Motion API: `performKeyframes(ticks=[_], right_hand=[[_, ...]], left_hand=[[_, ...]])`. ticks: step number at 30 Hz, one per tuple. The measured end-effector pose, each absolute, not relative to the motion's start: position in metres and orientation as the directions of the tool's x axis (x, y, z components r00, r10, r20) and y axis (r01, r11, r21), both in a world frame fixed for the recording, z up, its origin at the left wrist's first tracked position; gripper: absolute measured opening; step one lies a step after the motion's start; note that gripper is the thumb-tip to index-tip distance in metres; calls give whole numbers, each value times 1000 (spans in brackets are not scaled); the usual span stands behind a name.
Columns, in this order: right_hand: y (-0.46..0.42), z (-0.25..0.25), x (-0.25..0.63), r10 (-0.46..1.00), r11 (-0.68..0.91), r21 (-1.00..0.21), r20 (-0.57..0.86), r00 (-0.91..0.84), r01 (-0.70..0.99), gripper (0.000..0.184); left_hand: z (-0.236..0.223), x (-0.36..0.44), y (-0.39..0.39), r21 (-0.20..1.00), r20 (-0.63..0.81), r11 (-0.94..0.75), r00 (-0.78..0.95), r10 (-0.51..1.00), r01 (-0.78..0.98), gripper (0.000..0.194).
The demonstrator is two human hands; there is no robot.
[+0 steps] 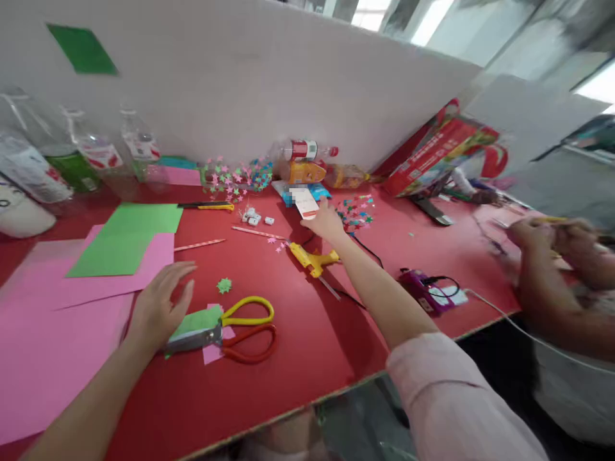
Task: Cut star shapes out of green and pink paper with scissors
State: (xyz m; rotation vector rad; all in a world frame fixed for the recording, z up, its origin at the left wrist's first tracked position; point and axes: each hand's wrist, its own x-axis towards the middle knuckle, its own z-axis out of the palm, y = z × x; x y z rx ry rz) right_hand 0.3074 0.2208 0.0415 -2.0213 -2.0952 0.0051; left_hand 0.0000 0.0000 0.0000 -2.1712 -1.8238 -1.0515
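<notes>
My right hand [327, 223] reaches toward the back of the red table, its thumb and forefinger closed on the edge of a white card [304, 203] with a red end. Beneath that arm lies a yellow hot glue gun [312, 260] with a clear glue stick in its rear. My left hand [161, 307] is open, fingers stretched out, beside the pink paper [158, 256]. Close to it are scissors [245, 336] with one yellow and one red handle, resting over green and pink paper scraps. A small green paper star cluster [223, 285] lies just beyond them.
Plastic bottles [139, 141] stand at back left; others [307, 150] lie along the wall. A utility knife [206, 206] touches green paper [129, 237]. To the right are a purple box [425, 291] with a cable, a red bag [432, 153] and another person's hands [552, 243].
</notes>
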Motion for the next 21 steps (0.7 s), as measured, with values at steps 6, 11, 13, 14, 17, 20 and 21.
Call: performKeyframes(ticks=[6, 11, 13, 14, 17, 20, 21], right_hand=[[233, 32, 298, 981, 28, -80, 196, -12, 996, 88], [233, 25, 295, 989, -8, -49, 144, 15, 999, 88], [234, 24, 295, 991, -10, -34, 133, 15, 999, 87], [234, 24, 295, 992, -10, -25, 129, 13, 1000, 87], [229, 34, 295, 990, 9, -3, 139, -9, 1000, 84], [204, 57, 291, 953, 158, -49, 270, -139, 986, 75], [189, 64, 288, 916, 252, -80, 341, -212, 964, 67]], left_hand=[[0, 6, 0, 365, 535, -253, 20, 845, 896, 21], [4, 8, -3, 395, 508, -239, 5, 861, 887, 21], [4, 8, -4, 410, 497, -237, 3, 868, 881, 21], [4, 8, -4, 416, 493, -237, 1, 870, 878, 21], [4, 8, -4, 438, 477, -230, -8, 879, 869, 21], [4, 8, -3, 482, 438, -198, -39, 898, 854, 23], [4, 8, -3, 503, 414, -182, -50, 909, 845, 23]])
